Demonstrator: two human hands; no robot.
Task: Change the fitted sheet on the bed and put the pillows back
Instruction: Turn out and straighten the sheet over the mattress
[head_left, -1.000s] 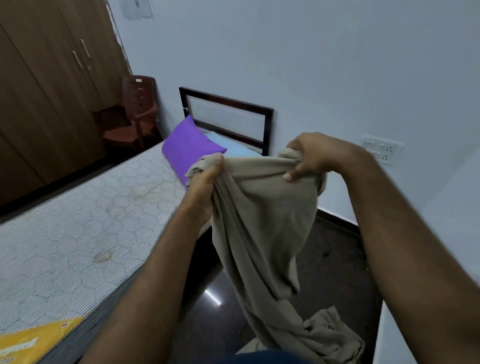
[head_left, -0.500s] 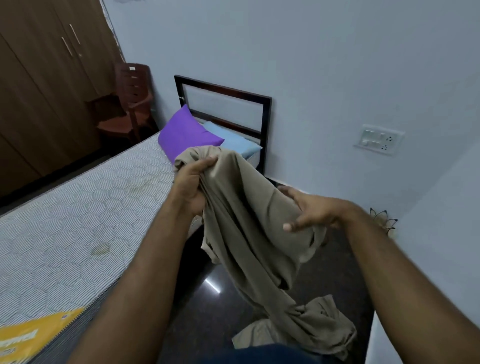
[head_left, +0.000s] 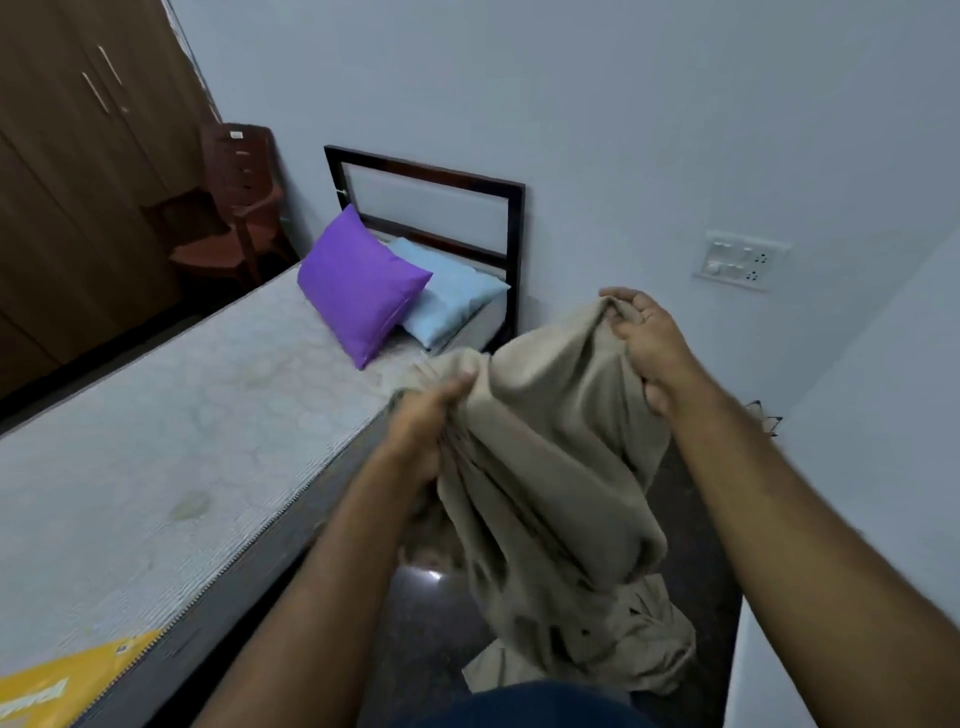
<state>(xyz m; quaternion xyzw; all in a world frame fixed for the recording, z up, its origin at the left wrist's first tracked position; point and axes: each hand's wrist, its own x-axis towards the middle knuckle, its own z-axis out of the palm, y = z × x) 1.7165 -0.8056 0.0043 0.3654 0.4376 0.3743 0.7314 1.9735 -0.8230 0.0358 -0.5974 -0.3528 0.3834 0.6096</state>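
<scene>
Standing beside a bare mattress (head_left: 171, 441), gathering a beige sheet (head_left: 550, 467) held up in the gap between bed and wall, its tail pooled on the dark floor (head_left: 415, 639). Left hand (head_left: 426, 426) clenched on a bunched fold near the mattress edge; right hand (head_left: 644, 343) raised higher, fingers curled round another fold nearer the wall. Judged to be hunting along the hem for a corner before spreading. Best done by running both hands along one edge until an elastic corner turns up, then lifting the tail clear of the floor to keep it clean, and carrying that corner to the head of the bed first. Close quarters here: narrow aisle, wall tight on the right, little room to shake the cloth open. Yellow label (head_left: 62, 680) showing at the near mattress corner. Farther up, purple pillow (head_left: 358, 286) leaning over a blue pillow (head_left: 452, 296), both lying at the head of the mattress against the headboard (head_left: 426, 176) and likely needing to come off before that end can be fitted. Switch plate (head_left: 743, 260) on the wall beyond; brown chair (head_left: 239, 202) and wardrobe (head_left: 67, 156) at the far left.
</scene>
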